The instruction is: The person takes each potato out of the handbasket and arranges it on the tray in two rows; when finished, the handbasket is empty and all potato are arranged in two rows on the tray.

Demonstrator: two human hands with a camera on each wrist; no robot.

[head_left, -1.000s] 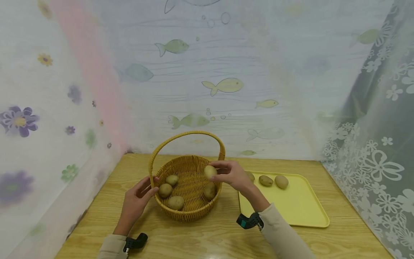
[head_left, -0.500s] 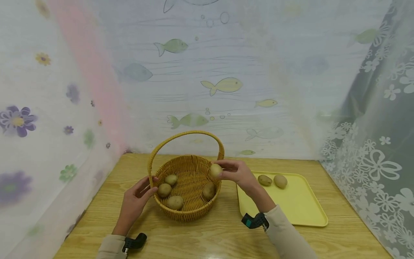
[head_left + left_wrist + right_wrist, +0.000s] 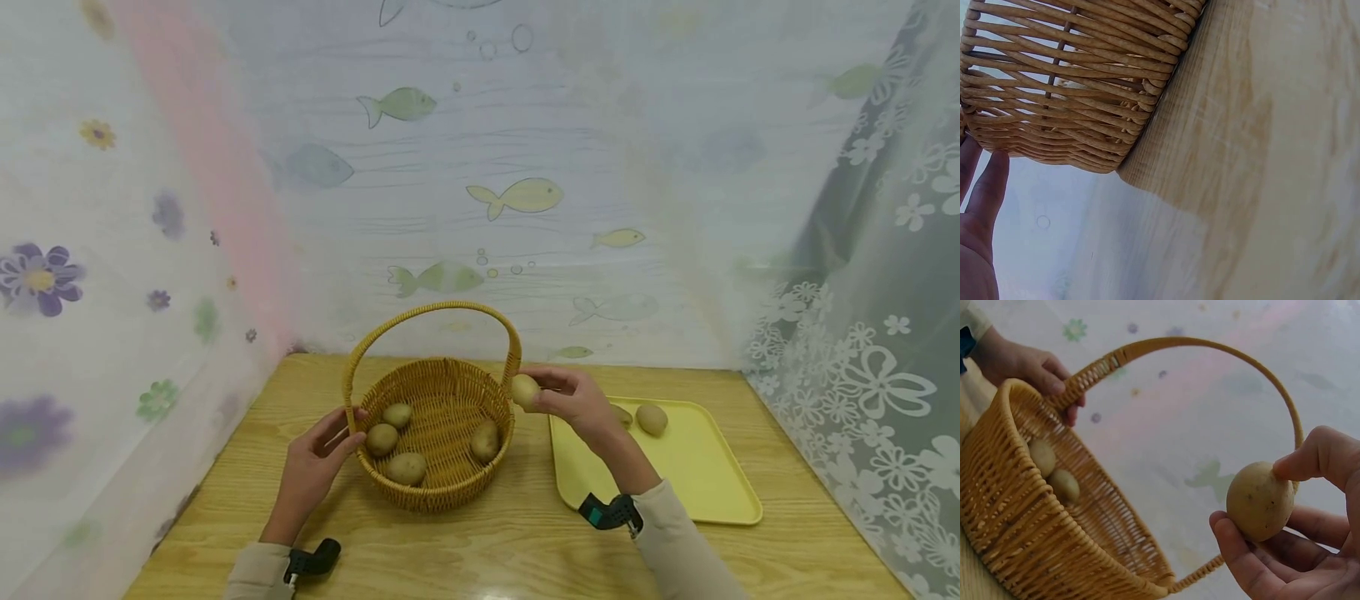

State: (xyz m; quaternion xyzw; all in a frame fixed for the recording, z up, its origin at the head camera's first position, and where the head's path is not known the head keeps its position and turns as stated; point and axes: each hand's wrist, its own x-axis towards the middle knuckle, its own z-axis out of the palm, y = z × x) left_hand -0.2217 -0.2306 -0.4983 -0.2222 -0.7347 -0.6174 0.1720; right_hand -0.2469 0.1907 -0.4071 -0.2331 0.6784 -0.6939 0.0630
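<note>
My left hand (image 3: 315, 462) holds the wicker basket (image 3: 438, 502) at the foot of its handle on the left side; the right wrist view shows this hand's thumb and fingers (image 3: 1055, 385) around the handle base. Between the thumb and fingers of my right hand (image 3: 581, 407) is a pale potato (image 3: 526, 392), just outside the basket's right rim beside the handle. The right wrist view shows that potato (image 3: 1260, 501) close up, with small dark specks. Inside the basket lie several potatoes: some at the left (image 3: 407, 469), one at the right (image 3: 484, 441).
A yellow tray (image 3: 697, 475) lies right of the basket. On it are a potato (image 3: 652, 420) and another potato (image 3: 622, 416) partly hidden by my right hand. Curtain-like sheets (image 3: 450, 233) stand behind and at both sides of the wooden table (image 3: 450, 554).
My right hand has moved the potato rightward, from over the basket's inside to beyond its right rim, towards the tray. The left hand and basket have stayed in place.
</note>
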